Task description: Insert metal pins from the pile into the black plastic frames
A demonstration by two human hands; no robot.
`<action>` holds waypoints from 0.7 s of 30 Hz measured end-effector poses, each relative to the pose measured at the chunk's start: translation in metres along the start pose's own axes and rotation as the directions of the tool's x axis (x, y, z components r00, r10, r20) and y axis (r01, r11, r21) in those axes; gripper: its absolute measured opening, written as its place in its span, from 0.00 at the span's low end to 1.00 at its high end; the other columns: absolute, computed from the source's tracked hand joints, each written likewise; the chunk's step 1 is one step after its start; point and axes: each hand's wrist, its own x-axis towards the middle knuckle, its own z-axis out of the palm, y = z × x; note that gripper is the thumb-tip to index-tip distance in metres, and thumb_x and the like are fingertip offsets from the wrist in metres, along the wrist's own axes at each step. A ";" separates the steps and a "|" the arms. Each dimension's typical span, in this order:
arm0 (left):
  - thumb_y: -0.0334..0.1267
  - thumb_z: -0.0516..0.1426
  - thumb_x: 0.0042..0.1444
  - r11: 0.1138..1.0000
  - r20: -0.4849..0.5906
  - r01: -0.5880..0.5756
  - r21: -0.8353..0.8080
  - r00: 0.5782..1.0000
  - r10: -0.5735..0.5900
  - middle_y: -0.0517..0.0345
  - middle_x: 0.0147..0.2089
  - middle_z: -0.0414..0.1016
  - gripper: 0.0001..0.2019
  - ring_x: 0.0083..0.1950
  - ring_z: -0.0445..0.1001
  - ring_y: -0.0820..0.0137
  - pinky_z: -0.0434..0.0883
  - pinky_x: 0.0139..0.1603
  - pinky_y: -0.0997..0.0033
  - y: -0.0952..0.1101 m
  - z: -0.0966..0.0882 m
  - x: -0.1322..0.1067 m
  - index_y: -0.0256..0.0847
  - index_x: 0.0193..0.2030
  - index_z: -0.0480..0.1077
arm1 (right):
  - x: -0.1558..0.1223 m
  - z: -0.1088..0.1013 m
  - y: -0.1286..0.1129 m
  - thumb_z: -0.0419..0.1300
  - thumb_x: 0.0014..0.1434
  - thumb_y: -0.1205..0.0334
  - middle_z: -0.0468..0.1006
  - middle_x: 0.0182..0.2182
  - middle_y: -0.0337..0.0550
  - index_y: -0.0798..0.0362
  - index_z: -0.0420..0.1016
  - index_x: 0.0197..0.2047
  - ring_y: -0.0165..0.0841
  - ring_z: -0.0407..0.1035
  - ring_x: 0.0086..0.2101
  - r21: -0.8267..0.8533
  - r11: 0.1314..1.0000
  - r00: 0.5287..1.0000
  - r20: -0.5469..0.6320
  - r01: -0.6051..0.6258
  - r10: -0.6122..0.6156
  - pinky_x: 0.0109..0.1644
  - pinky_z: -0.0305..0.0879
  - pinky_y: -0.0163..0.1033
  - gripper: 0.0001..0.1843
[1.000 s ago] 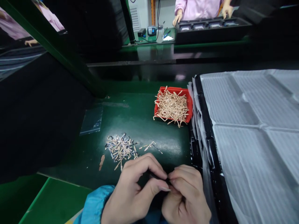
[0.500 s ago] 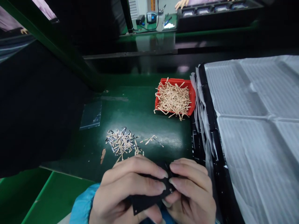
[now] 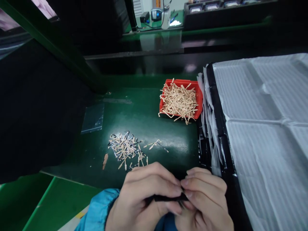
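Close to me at the bottom of the view, my left hand [image 3: 146,195] pinches a thin black flat piece [image 3: 166,198] between thumb and fingers. Turned nearly edge-on, the piece shows only as a dark strip. My right hand [image 3: 207,199] is closed on its right end, fingertips almost meeting those of my left. Most of the piece is hidden behind my fingers. Just beyond my left hand lies a loose pile of small strip-like parts [image 3: 125,146], silvery and beige. A few more strips [image 3: 156,144] lie to the right of that pile.
A red bin [image 3: 199,99] heaped with beige strips [image 3: 180,101] stands farther back. At the right are stacked black trays under white sheeting [image 3: 260,102]. A clear zip bag [image 3: 93,118] and a brown scrap [image 3: 105,161] lie left on the green table [image 3: 144,118].
Both hands have shifted a little to the right with the black piece. It has tilted from showing its broad face to nearly edge-on. A co-worker's hand at the top has left view.
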 end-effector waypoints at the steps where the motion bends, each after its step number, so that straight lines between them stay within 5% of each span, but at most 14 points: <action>1: 0.29 0.67 0.63 1.000 -0.011 0.012 -0.018 1.000 -0.013 0.52 0.39 0.85 0.02 0.37 0.86 0.69 0.82 0.41 0.76 -0.002 0.002 0.000 0.38 0.42 0.82 | 0.001 0.003 -0.001 0.60 0.63 0.74 0.76 0.28 0.37 0.49 0.72 0.29 0.32 0.70 0.31 -0.012 1.000 0.999 -0.040 0.019 -0.019 0.36 0.81 0.44 0.13; 5: 0.30 0.67 0.64 0.999 -0.052 -0.032 0.021 0.998 0.033 0.51 0.40 0.85 0.02 0.39 0.86 0.70 0.82 0.42 0.79 -0.007 -0.002 0.002 0.36 0.42 0.82 | 0.006 0.015 -0.004 0.54 0.53 0.87 0.78 0.32 0.38 0.54 0.74 0.34 0.31 0.73 0.35 0.079 0.997 0.999 -0.050 0.004 0.000 0.38 0.79 0.41 0.18; 11: 0.32 0.65 0.67 0.983 -0.037 -0.146 0.115 0.988 0.151 0.51 0.39 0.85 0.03 0.37 0.86 0.70 0.82 0.39 0.77 -0.007 -0.018 0.005 0.36 0.44 0.81 | 0.004 0.019 -0.002 0.57 0.53 0.86 0.81 0.42 0.46 0.57 0.76 0.39 0.35 0.74 0.41 0.149 0.989 1.000 0.017 -0.006 0.003 0.41 0.79 0.44 0.17; 21: 0.26 0.65 0.64 0.997 0.034 -0.026 0.072 0.999 0.023 0.53 0.37 0.84 0.05 0.36 0.83 0.70 0.78 0.37 0.76 -0.015 -0.012 -0.003 0.38 0.43 0.80 | 0.009 0.026 -0.013 0.52 0.58 0.87 0.74 0.30 0.38 0.55 0.71 0.32 0.30 0.70 0.33 0.196 0.979 0.995 -0.059 -0.064 0.077 0.31 0.72 0.39 0.18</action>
